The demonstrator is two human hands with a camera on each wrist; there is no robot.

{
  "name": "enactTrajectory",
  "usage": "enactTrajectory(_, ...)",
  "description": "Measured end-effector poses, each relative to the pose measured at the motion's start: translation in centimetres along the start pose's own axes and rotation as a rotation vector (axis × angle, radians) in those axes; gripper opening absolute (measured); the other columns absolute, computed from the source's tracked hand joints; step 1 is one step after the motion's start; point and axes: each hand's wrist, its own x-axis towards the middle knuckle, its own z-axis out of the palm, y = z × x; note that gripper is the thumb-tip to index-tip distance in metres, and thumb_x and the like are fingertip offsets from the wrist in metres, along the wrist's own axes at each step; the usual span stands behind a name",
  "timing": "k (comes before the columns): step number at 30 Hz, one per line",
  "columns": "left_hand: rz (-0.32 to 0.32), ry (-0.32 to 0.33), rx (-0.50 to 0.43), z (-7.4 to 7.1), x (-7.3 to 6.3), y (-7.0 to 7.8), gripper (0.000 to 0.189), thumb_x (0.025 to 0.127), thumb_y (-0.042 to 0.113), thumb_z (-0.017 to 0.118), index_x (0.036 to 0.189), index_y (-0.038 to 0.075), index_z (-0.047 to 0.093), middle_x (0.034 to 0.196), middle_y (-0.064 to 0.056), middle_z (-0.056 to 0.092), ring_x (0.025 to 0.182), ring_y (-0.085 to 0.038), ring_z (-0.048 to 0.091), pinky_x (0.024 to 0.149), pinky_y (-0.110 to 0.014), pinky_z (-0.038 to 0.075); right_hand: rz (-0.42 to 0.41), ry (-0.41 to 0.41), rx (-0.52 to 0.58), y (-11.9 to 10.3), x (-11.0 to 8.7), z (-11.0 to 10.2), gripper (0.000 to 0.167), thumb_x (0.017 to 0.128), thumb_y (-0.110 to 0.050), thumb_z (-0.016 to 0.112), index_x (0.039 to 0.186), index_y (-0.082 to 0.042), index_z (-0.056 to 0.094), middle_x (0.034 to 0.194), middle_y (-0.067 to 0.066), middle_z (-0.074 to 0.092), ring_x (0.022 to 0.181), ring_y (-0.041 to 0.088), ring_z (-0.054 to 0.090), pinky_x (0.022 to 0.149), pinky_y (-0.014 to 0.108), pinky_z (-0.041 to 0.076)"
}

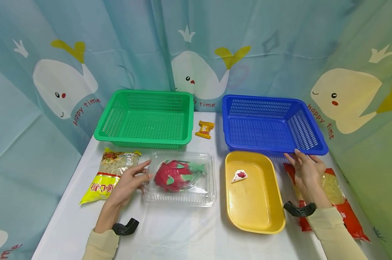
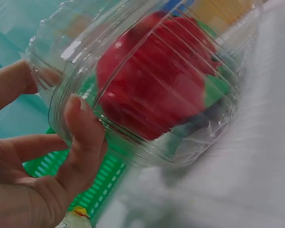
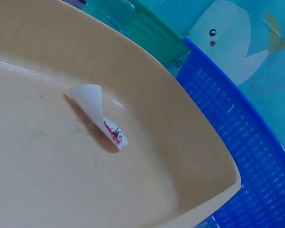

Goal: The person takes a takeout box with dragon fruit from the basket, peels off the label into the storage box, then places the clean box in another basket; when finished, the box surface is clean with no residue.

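At its left end, a clear plastic box [image 1: 196,196] is gripped by my left hand [image 1: 126,186]. The left wrist view shows the thumb on the front of its rim and a finger at its end. Inside the box lies a red dragon fruit [image 1: 173,177] with green leaf tips. My right hand [image 1: 308,173] holds the near rim of a blue basket [image 1: 257,147], one fingertip over the rim; its grip is mostly out of the right wrist view. A yellow tray [image 1: 255,224] beside this hand contains a curled white paper piece [image 3: 88,102] with a red print.
A green basket [image 1: 144,140] stands at the back left. Between the baskets lies a small orange packet [image 1: 204,129]. A yellow bag [image 1: 101,184] lies left of the box, and a red bag [image 1: 348,215] partly under the right forearm. A whale-print curtain [image 1: 144,72] hangs behind.
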Motion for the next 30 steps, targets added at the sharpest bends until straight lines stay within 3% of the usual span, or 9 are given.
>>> enactTrajectory(9,-0.028,-0.038,0.046,0.0,-1.6,0.0,0.063,0.096,0.013,0.068,0.154,0.004,0.046,0.123,-0.024,0.051,0.068,-0.010,0.061,0.064,-0.026,0.056,0.000,-0.009,0.014,0.0,0.2,0.1,0.068,0.089,0.001,0.076,0.132,-0.027,0.031,0.135,-0.002,0.045,0.128,0.020,0.057,0.086,0.040,0.061)
enactTrajectory(16,0.025,-0.057,0.017,0.0,-2.6,0.4,0.061,0.096,0.008,0.066,0.152,-0.004,0.044,0.114,-0.021,0.052,0.068,-0.008,0.062,0.059,-0.026,0.057,-0.023,0.004,0.016,0.0,0.4,0.2,0.066,0.089,0.003,0.076,0.131,-0.024,0.033,0.133,-0.002,0.045,0.126,0.020,0.056,0.081,0.038,0.062)
enactTrajectory(21,0.027,-0.052,-0.002,-0.1,-3.3,1.0,0.061,0.097,0.007,0.065,0.153,-0.003,0.043,0.121,-0.027,0.051,0.070,-0.006,0.063,0.060,-0.025,0.057,-0.020,-0.005,0.005,0.0,0.5,0.1,0.068,0.088,0.001,0.077,0.135,-0.024,0.033,0.133,-0.003,0.046,0.128,0.021,0.056,0.082,0.038,0.062)
enactTrajectory(25,0.040,-0.060,-0.022,0.0,-3.9,2.1,0.060,0.098,0.006,0.063,0.154,-0.003,0.043,0.125,-0.029,0.050,0.072,-0.006,0.064,0.063,-0.025,0.058,-0.017,-0.011,0.011,0.0,0.5,0.1,0.066,0.089,0.003,0.076,0.132,-0.023,0.033,0.133,-0.002,0.045,0.125,0.019,0.056,0.080,0.039,0.063)
enactTrajectory(30,0.065,-0.116,-0.063,0.6,-4.3,4.5,0.060,0.100,0.008,0.060,0.155,-0.005,0.039,0.128,-0.029,0.049,0.076,-0.008,0.065,0.070,-0.025,0.058,-0.010,0.008,0.007,0.1,0.5,0.1,0.066,0.089,0.002,0.076,0.131,-0.025,0.033,0.133,-0.002,0.044,0.124,0.019,0.056,0.079,0.038,0.063)
